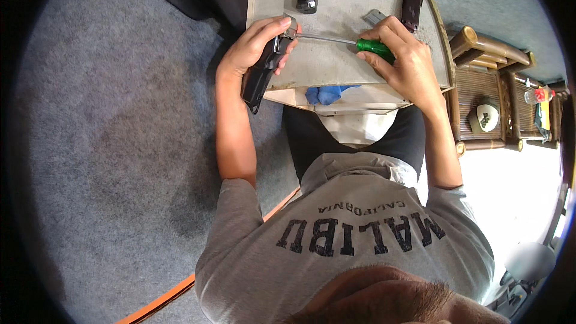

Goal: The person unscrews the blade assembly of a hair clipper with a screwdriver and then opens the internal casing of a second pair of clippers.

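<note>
The left hand [255, 45] wraps its fingers [270, 24] tightly around a long black plastic device [261, 72], held at the left edge of the pale square surface [336, 63]. The right hand [408, 60] grips the green translucent handle of a screwdriver [375, 48], fingers closed over it; its metal shaft reaches left, the tip meeting the device's top beside the left fingertips.
</note>
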Demonstrator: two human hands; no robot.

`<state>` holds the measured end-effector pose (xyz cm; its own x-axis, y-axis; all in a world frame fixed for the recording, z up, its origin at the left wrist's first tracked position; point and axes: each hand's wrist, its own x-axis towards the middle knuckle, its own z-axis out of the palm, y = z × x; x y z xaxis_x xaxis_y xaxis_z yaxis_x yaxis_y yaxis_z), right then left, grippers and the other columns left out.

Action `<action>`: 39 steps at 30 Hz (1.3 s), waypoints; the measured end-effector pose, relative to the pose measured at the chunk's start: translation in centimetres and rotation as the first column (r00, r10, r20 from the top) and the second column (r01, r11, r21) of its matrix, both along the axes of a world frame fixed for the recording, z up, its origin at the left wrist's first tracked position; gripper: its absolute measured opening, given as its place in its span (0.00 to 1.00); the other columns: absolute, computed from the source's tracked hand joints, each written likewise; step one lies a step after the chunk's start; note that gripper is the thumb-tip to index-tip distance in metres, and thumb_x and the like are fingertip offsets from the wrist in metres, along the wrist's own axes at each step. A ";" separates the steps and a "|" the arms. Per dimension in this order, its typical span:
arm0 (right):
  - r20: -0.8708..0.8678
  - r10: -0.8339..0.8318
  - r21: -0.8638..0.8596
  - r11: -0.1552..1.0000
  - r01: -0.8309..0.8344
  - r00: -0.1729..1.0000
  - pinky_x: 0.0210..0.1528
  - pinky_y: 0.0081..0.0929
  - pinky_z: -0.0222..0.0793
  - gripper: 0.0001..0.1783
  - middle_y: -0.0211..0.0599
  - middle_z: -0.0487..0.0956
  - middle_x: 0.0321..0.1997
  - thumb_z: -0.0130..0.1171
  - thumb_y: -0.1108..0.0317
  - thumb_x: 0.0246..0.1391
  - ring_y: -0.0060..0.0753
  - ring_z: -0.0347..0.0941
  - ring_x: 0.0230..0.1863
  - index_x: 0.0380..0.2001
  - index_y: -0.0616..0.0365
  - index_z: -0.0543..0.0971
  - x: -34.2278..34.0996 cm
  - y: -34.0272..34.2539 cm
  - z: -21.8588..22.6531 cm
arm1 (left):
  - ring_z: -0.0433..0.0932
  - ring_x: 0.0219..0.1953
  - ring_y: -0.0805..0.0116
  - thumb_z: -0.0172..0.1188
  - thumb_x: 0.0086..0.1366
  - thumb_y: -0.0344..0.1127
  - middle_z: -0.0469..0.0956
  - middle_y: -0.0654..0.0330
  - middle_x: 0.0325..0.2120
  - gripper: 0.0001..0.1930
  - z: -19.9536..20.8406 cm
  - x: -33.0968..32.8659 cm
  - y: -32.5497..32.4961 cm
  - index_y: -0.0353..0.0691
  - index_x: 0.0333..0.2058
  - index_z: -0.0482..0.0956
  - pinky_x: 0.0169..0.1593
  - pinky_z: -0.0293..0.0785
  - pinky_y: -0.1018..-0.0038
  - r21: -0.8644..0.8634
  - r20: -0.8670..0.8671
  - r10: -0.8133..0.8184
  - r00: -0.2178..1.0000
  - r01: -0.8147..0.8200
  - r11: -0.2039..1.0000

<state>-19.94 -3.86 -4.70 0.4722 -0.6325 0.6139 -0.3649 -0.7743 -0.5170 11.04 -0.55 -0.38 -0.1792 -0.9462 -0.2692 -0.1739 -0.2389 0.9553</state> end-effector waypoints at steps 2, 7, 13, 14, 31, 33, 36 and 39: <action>0.074 -0.001 0.035 0.999 -0.001 0.997 0.37 0.38 0.77 0.12 0.39 0.81 0.34 0.69 0.61 0.60 0.47 0.82 0.35 0.38 0.59 0.84 0.0 -0.2 0.0 | 0.74 0.19 0.78 0.55 0.75 0.56 0.76 0.65 0.25 0.24 -0.2 -0.4 -0.2 0.37 0.48 0.80 0.22 0.72 0.78 0.025 -0.055 0.034 0.998 -0.033 0.999; -0.023 -0.062 0.201 0.977 0.066 0.998 0.34 0.36 0.76 0.17 0.46 0.85 0.32 0.69 0.58 0.61 0.46 0.82 0.28 0.37 0.65 0.85 -0.1 0.2 0.6 | 0.74 0.20 0.78 0.52 0.76 0.56 0.76 0.64 0.25 0.25 -0.6 0.0 0.1 0.36 0.49 0.79 0.22 0.72 0.78 -0.024 -0.095 -0.049 0.994 0.047 0.999; 0.151 0.104 0.400 0.903 -0.157 0.983 0.43 0.31 0.80 0.13 0.39 0.88 0.40 0.74 0.72 0.55 0.33 0.86 0.40 0.42 0.63 0.85 -0.6 -0.2 0.7 | 0.74 0.20 0.78 0.52 0.76 0.56 0.76 0.64 0.25 0.25 -0.7 -0.3 0.1 0.37 0.47 0.80 0.22 0.72 0.79 -0.029 -0.098 -0.020 0.995 0.017 0.999; 0.148 0.113 0.405 0.899 -0.165 0.982 0.43 0.31 0.80 0.13 0.39 0.88 0.40 0.74 0.72 0.55 0.33 0.86 0.40 0.42 0.63 0.85 -0.6 -0.1 0.9 | 0.74 0.20 0.78 0.52 0.76 0.56 0.76 0.64 0.25 0.25 -0.9 -0.1 0.1 0.37 0.47 0.80 0.22 0.72 0.79 -0.024 -0.101 -0.009 0.995 0.007 1.000; 0.131 0.025 0.472 0.877 -0.084 0.991 0.31 0.25 0.65 0.19 0.28 0.75 0.21 0.70 0.69 0.59 0.18 0.68 0.24 0.52 0.55 0.78 -0.8 -0.3 0.4 | 0.74 0.20 0.78 0.55 0.76 0.55 0.76 0.64 0.25 0.24 -1.1 0.2 0.2 0.37 0.47 0.81 0.22 0.71 0.80 -0.039 -0.137 -0.019 0.990 0.014 0.999; 0.222 0.037 0.431 0.892 -0.132 0.974 0.36 0.22 0.67 0.23 0.25 0.74 0.25 0.77 0.70 0.53 0.18 0.70 0.31 0.51 0.56 0.79 -0.8 -0.5 -0.1 | 0.74 0.20 0.78 0.55 0.75 0.56 0.76 0.64 0.25 0.24 -1.0 0.1 0.2 0.36 0.47 0.81 0.22 0.71 0.80 -0.041 -0.137 -0.010 0.990 0.005 0.999; 0.202 0.033 0.409 0.905 -0.115 0.979 0.37 0.23 0.69 0.20 0.26 0.77 0.26 0.79 0.68 0.52 0.18 0.71 0.32 0.47 0.57 0.82 -0.8 -0.8 -0.2 | 0.75 0.19 0.78 0.55 0.76 0.56 0.76 0.64 0.25 0.24 -1.2 0.1 0.1 0.36 0.47 0.81 0.21 0.72 0.79 -0.041 -0.137 0.006 0.991 -0.012 0.999; 0.188 0.014 0.362 0.929 -0.082 0.982 0.35 0.24 0.70 0.16 0.27 0.78 0.24 0.76 0.62 0.57 0.18 0.72 0.29 0.43 0.58 0.84 -0.3 -0.7 -0.2 | 0.75 0.20 0.78 0.55 0.76 0.55 0.76 0.64 0.24 0.24 -1.1 0.1 0.1 0.36 0.47 0.81 0.21 0.71 0.79 -0.036 -0.140 0.012 0.990 -0.017 0.999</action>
